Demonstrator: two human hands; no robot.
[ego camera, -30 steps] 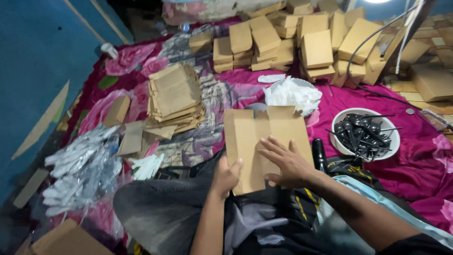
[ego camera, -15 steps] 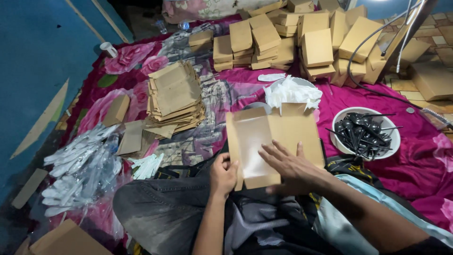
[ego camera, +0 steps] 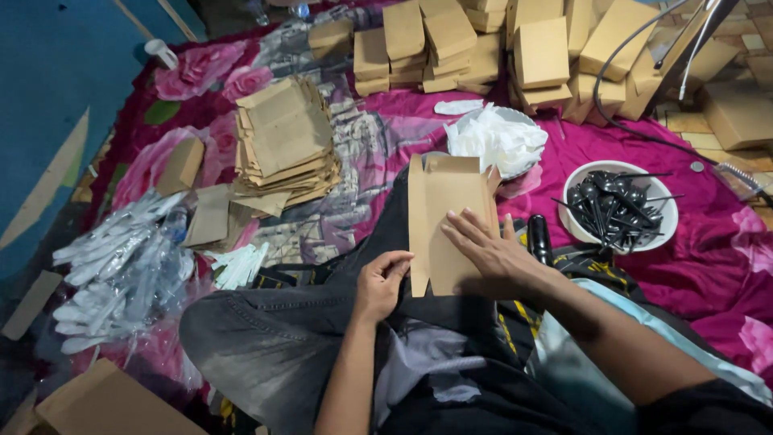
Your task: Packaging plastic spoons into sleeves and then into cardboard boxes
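A flat brown cardboard box blank [ego camera: 447, 209] lies folded narrow on my lap over dark trousers. My left hand [ego camera: 382, 282] pinches its lower left edge. My right hand [ego camera: 487, 250] presses flat on its right half, fingers spread. A white bowl [ego camera: 620, 205] full of black plastic spoons stands just right of the blank. Crumpled white plastic bags [ego camera: 495, 137] sit beyond it.
A stack of unfolded brown blanks [ego camera: 286, 141] lies at the left on a magenta flowered cloth [ego camera: 708, 266]. Several assembled brown boxes [ego camera: 483, 40] are piled at the back. Clear wrapped white cutlery packs [ego camera: 121, 266] lie far left. A black cable [ego camera: 636, 72] runs at upper right.
The blank was spread wide and open; now its side panels are folded in, so it is narrower. My left hand slid to its lower left edge, and my right hand presses on top.
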